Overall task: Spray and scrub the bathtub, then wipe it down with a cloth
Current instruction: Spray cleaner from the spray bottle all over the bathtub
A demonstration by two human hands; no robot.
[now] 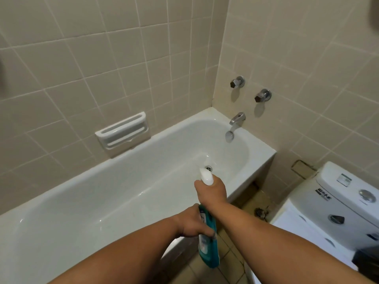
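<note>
As it seems light yet slick, the spray bottle (208, 251) is clasped in curled fingers (204, 230), left hand (191, 222) mid-body, right hand (212, 191) at neck.

Beige tiled floor (232, 254): white bathtub (257, 144), toilet (338, 203) standing on it; drain grate (259, 213) between.

A white ceramic soap holder (123, 132) is set into the beige tiled wall (82, 58). Two chrome taps with dark hexagonal knobs (237, 82) sit above a chrome spout (236, 118). A white toilet cistern (338, 201) stands at the right.
</note>
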